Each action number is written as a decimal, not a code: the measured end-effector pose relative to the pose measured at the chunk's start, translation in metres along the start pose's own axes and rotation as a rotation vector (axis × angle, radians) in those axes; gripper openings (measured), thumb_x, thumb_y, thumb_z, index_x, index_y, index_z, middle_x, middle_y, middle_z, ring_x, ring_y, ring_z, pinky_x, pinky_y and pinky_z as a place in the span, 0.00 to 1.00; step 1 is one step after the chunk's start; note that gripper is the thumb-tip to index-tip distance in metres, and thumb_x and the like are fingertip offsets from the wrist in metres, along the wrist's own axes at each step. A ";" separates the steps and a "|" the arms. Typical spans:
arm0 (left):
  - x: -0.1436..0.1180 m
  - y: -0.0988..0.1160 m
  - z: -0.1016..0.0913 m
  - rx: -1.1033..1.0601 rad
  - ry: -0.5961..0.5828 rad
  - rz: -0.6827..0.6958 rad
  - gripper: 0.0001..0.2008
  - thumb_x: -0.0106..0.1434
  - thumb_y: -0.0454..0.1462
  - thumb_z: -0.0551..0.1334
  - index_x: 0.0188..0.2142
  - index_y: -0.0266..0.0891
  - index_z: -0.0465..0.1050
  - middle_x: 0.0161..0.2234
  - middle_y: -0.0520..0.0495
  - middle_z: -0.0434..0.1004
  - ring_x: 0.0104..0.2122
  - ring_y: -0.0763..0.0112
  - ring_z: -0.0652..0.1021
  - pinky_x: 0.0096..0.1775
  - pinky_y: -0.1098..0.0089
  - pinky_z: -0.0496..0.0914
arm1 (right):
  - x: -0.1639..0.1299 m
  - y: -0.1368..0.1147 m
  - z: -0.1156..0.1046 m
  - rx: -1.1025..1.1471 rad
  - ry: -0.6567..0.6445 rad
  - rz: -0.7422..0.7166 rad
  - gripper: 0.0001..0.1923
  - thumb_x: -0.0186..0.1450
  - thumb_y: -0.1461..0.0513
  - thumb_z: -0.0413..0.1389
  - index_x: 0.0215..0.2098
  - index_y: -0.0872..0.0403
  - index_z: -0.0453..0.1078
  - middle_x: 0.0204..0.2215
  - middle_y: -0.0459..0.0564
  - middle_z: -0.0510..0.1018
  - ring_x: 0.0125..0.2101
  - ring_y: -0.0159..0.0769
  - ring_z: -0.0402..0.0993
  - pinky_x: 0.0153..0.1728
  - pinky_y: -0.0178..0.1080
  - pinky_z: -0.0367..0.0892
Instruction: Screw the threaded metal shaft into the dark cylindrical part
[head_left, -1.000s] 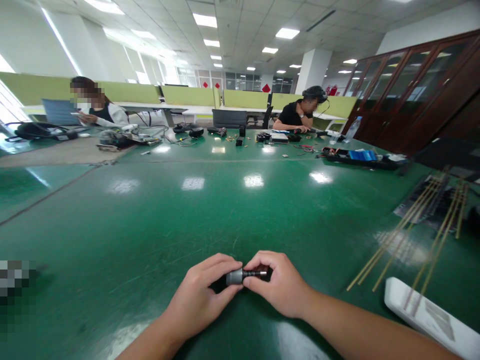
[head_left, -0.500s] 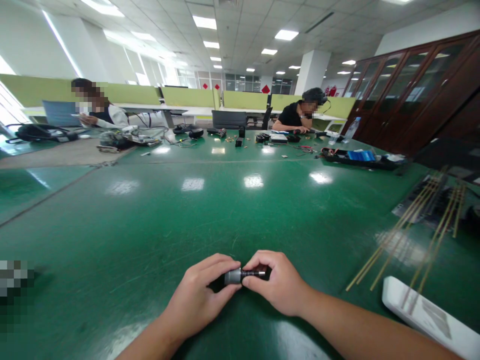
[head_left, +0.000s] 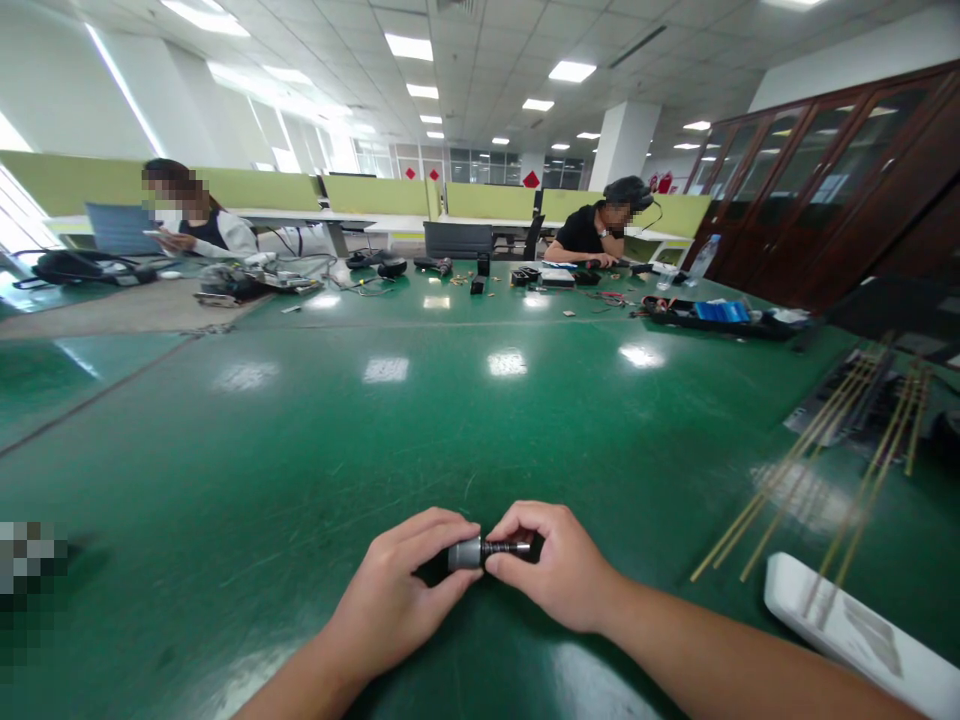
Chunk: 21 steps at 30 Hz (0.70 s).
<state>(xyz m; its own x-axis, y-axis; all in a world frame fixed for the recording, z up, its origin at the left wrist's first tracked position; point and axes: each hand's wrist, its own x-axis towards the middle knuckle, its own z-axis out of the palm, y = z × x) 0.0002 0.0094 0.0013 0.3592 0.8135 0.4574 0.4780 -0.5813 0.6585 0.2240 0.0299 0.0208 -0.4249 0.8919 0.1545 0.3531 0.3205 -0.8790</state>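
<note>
Near the front of the green table (head_left: 420,420), my left hand (head_left: 401,575) is closed, thumb and fingers around a small grey metal cylinder (head_left: 466,553). From its right end juts a thin dark ridged shaft (head_left: 501,547) with a bright silver tip; the exact kind of part is unclear. My right hand (head_left: 559,565) pinches at the shaft where it meets the cylinder, and the tip points into the palm. Both hands rest close together, fingertips nearly touching. The part lies level, and my fingers cover some of it.
Several thin brass-coloured rods (head_left: 810,455) lie on the right, above a white plastic object (head_left: 862,630). A black tray (head_left: 675,318) and a water bottle (head_left: 703,260) stand at the far right. Two people sit across the table among cables and small parts.
</note>
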 end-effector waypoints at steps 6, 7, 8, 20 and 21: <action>0.000 0.000 0.000 0.003 0.005 0.010 0.15 0.64 0.34 0.66 0.51 0.47 0.75 0.46 0.46 0.76 0.44 0.66 0.78 0.46 0.68 0.75 | 0.001 -0.001 0.001 0.000 0.001 0.020 0.05 0.58 0.64 0.65 0.34 0.53 0.77 0.28 0.44 0.78 0.29 0.33 0.72 0.31 0.34 0.63; 0.000 0.000 -0.001 0.002 0.003 0.008 0.15 0.65 0.34 0.66 0.51 0.47 0.75 0.46 0.46 0.76 0.44 0.67 0.78 0.46 0.68 0.75 | 0.001 -0.002 0.001 0.003 0.002 0.021 0.04 0.58 0.64 0.65 0.33 0.53 0.77 0.28 0.44 0.78 0.28 0.33 0.72 0.31 0.34 0.63; 0.000 0.000 -0.001 0.002 0.000 0.004 0.15 0.65 0.34 0.66 0.51 0.47 0.75 0.46 0.46 0.76 0.45 0.67 0.78 0.46 0.68 0.75 | 0.001 -0.002 0.001 0.006 0.002 0.023 0.04 0.58 0.63 0.65 0.33 0.53 0.77 0.28 0.44 0.78 0.28 0.32 0.72 0.31 0.34 0.63; 0.000 0.000 0.000 0.012 0.006 0.018 0.15 0.65 0.34 0.66 0.51 0.47 0.75 0.46 0.45 0.76 0.44 0.66 0.78 0.46 0.68 0.75 | 0.001 0.002 0.002 0.022 0.004 0.035 0.04 0.58 0.63 0.65 0.33 0.53 0.77 0.27 0.44 0.77 0.27 0.32 0.71 0.29 0.33 0.63; 0.001 0.000 -0.001 0.013 0.007 0.020 0.15 0.65 0.34 0.66 0.51 0.47 0.75 0.46 0.46 0.76 0.44 0.66 0.78 0.46 0.68 0.75 | 0.001 0.001 0.002 0.022 0.004 0.035 0.04 0.58 0.63 0.65 0.33 0.53 0.77 0.27 0.44 0.77 0.27 0.32 0.71 0.29 0.33 0.63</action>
<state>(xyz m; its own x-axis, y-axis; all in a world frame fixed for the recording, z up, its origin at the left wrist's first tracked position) -0.0001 0.0101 0.0017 0.3629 0.8021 0.4744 0.4811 -0.5972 0.6418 0.2223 0.0302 0.0186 -0.4095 0.9037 0.1251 0.3494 0.2820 -0.8935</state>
